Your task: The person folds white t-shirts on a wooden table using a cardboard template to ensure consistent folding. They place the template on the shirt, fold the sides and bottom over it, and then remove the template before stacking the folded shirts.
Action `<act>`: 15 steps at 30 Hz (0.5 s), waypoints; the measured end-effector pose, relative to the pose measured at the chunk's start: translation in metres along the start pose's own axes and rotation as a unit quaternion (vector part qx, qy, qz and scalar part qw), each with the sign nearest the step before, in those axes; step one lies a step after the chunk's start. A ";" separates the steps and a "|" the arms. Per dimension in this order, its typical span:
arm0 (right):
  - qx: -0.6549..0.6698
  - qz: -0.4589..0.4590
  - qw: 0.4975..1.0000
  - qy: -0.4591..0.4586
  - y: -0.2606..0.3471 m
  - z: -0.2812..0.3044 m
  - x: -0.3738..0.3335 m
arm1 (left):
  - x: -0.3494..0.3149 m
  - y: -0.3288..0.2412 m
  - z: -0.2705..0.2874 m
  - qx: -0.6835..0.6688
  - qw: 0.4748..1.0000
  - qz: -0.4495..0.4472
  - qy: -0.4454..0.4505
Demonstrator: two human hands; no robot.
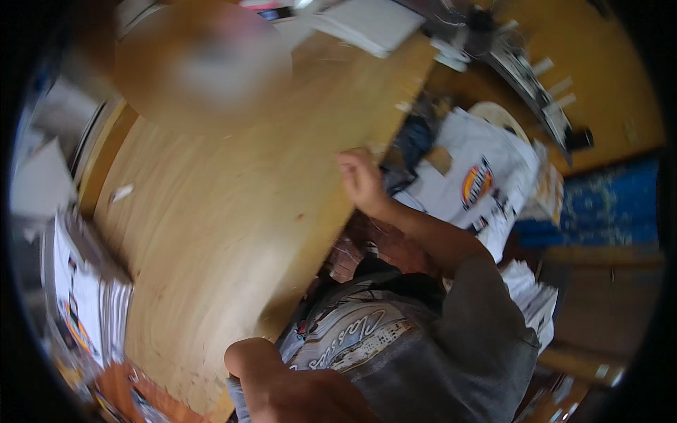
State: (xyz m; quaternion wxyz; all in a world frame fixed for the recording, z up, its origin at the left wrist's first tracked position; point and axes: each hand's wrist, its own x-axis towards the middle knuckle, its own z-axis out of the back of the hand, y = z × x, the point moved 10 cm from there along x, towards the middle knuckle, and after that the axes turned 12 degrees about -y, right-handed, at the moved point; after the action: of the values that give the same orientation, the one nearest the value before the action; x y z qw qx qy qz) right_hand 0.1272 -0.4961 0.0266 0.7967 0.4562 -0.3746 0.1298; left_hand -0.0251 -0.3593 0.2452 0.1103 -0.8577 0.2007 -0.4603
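My right hand (361, 182) is over the right edge of the wooden table (233, 211), its fingers curled in and nothing visible in them. From the lower edge comes my bent left arm (275, 374), its elbow close to the table's near edge. My left hand is out of the picture. Just right of my right hand, beyond the table edge, lies a white printed garment or bag (458, 176) with an oval orange and red emblem. A dark plastic bundle (415, 137) sits against it.
A stack of folded white garments (92, 296) stands along the table's left side. A small white scrap (122, 192) lies on the tabletop. White flat packs (370, 25) rest at the far end. More white folded cloth (529, 296) is at the lower right, near a blue patterned cloth (606, 204).
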 end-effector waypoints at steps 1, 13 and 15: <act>-0.088 -0.037 0.992 -0.084 -0.040 0.060 -0.016 | 0.008 0.021 0.002 -0.017 0.998 0.049 0.032; 0.130 -0.732 0.443 -0.502 -0.369 0.314 -0.562 | -0.005 0.263 0.087 0.016 0.902 0.354 -0.249; 0.044 -0.682 0.434 -0.587 -0.352 0.296 -0.563 | -0.016 0.307 0.090 0.017 0.883 0.417 -0.214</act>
State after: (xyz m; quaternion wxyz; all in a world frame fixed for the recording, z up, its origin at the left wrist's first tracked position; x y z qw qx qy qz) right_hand -0.2072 -0.8577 -0.5081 0.1941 0.5642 -0.3137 -0.7386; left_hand -0.0324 -0.6263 0.0682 0.3471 -0.7706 0.5031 -0.1807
